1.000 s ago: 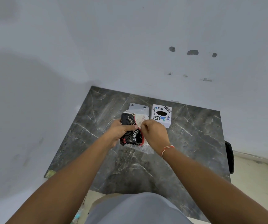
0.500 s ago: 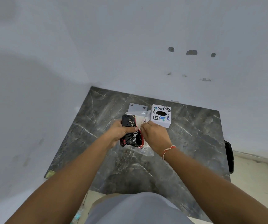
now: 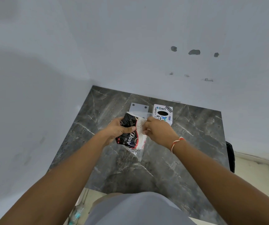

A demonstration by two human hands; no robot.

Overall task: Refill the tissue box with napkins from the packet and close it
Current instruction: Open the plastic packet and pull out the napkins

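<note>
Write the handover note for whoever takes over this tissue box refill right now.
Left hand: grips the black and red printed plastic napkin packet, held above the dark marble table.
Right hand: pinches white napkins at the packet's open side.
White stickered tissue box and flat white panel lie behind on the table.
Left: pull napkins out, load box, close it.

— Where are the arms?
— Both reach forward, bare, converging toward the middle.
— And the left hand [image 3: 120, 129]?
— Palm turned inward, fingers curled round the dark packet [image 3: 129, 132], thumb laid across its front.
— The right hand [image 3: 159, 131]?
— Knuckles up, fingertips pinched on the packet's pale open edge, just beside the left. A red-and-white thread [image 3: 176, 142] circles that wrist.
</note>
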